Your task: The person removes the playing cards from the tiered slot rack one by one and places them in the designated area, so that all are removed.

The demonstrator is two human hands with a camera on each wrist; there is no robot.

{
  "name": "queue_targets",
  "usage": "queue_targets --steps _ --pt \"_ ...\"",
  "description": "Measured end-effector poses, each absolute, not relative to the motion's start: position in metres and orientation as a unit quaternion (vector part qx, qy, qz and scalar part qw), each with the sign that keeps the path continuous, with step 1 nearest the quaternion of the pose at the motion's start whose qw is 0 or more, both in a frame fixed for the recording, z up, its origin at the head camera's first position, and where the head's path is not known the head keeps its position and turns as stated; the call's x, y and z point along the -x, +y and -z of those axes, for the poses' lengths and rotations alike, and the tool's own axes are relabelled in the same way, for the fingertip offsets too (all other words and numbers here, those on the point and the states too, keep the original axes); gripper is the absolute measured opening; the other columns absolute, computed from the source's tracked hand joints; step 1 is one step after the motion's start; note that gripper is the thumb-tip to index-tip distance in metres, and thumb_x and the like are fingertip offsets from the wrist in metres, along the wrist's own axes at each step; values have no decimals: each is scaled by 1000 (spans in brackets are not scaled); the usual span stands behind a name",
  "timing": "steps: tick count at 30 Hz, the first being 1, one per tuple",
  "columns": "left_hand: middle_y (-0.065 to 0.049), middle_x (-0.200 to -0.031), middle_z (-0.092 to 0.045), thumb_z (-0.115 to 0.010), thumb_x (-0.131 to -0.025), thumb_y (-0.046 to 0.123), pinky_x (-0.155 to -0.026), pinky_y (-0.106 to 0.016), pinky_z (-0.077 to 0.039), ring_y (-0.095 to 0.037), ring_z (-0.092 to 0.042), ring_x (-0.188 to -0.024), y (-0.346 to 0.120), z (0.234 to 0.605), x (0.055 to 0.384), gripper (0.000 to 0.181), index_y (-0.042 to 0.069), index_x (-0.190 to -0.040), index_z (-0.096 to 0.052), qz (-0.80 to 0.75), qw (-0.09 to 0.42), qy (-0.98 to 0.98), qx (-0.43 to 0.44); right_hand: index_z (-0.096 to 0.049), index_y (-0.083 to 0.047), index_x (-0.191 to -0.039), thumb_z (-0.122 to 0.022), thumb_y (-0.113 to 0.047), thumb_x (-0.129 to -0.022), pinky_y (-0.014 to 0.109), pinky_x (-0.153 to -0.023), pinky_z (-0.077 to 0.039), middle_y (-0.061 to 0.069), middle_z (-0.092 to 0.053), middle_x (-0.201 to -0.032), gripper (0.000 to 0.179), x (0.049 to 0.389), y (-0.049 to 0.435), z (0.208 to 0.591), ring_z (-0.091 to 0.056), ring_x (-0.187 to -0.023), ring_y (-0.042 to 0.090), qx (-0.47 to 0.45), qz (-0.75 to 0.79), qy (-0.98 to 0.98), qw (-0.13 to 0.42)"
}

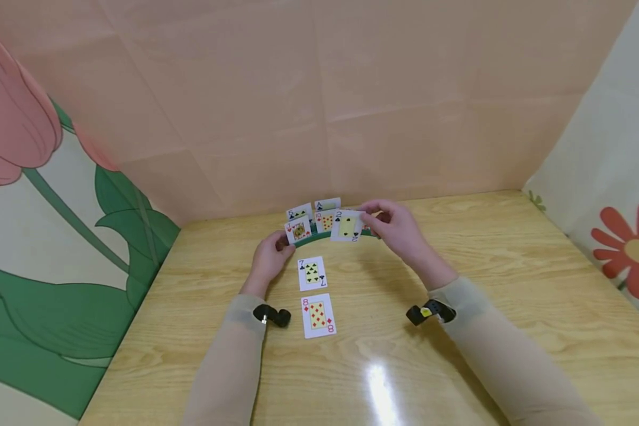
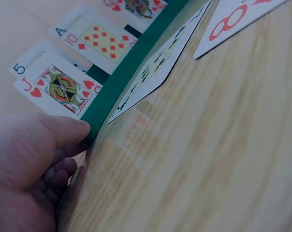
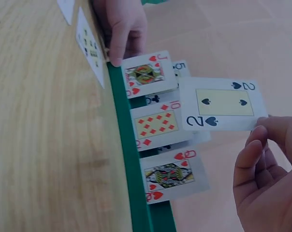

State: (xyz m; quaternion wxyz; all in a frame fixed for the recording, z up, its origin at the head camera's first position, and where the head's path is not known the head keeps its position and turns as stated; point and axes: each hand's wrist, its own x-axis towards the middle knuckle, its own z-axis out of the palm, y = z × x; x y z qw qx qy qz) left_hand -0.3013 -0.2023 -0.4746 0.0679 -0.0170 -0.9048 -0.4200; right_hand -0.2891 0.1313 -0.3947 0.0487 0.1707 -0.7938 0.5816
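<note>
Right hand (image 1: 398, 229): fingers pinched two of spades (image 1: 346, 226) by standing cards (image 1: 298, 231), far worktop (image 1: 207, 307). Left hand (image 1: 269, 257): fingers gripped green holder's (image 2: 129, 70) left end. Seven (image 1: 312, 273), eight of diamonds (image 1: 318, 316) lay nearer.

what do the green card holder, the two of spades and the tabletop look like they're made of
Green card holder: probably plastic; smooth and evenly coloured, though painted wood is possible.
Two of spades: coated paper or thin plastic; it looks thin and flat in the right hand.
Tabletop: wood or wood-look laminate, glossy; it shows pale grain and bright glare.
</note>
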Motion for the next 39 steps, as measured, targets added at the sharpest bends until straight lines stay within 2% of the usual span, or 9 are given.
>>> queue_targets --steps 3,7,10,20,25,30,39 --pt "-9 -124 -71 -75 -108 20 -98 -47 -53 -27 -63 -111 -202 475 301 38 9 -144 -69 421 68 -904 15 -76 -13 -131 -69 -24 -112 28 -63 -48 17 -67 -106 23 289 127 399 -57 -79 25 -174 -570 -803 29" --pt "-9 -123 -71 -75 -108 20 -98 -47 -53 -28 -64 -111 -202 474 301 38 10 -144 -69 423 67 -903 11 -75 -12 -132 -69 -20 -112 29 -63 -47 20 -65 -101 23 290 123 405 -56 -78 27 -192 -563 -804 -3" --pt "-9 -124 -71 -75 -108 20 -99 -47 -53 -27 -64 -112 -202 474 301 38 10 -144 -69 424 66 -903 9 -75 -11 -132 -69 -17 -112 29 -63 -47 15 -64 -96 22 290 122 409 -56 -77 26 -209 -555 -805 -25" --pt "-9 -123 -71 -74 -108 20 -99 -47 -53 -28 -63 -111 -203 474 301 37 10 -144 -69 421 68 -904 15 -76 -13 -127 -69 -16 -111 30 -64 -48 11 -66 -109 17 294 118 425 -55 -75 24 -208 -533 -817 -66" --pt "-9 -124 -71 -74 -108 20 -100 -48 -53 -28 -64 -112 -203 474 301 37 10 -143 -69 422 69 -904 15 -76 -12 -125 -68 -14 -111 29 -64 -46 12 -65 -109 16 295 117 431 -55 -75 23 -211 -528 -818 -85" --pt "-10 -124 -71 -74 -108 19 -99 -48 -53 -28 -64 -112 -203 474 301 37 9 -143 -69 422 69 -904 15 -77 -9 -123 -69 -14 -111 29 -65 -46 11 -64 -106 16 297 114 438 -56 -76 22 -208 -516 -826 -87" --pt "-9 -126 -72 -74 -108 20 -100 -48 -53 -27 -64 -113 -202 473 301 38 10 -144 -69 419 67 -905 14 -76 -11 -120 -69 -13 -110 33 -73 -54 9 -66 -111 12 300 112 447 -61 -87 23 -211 -476 -851 -73"
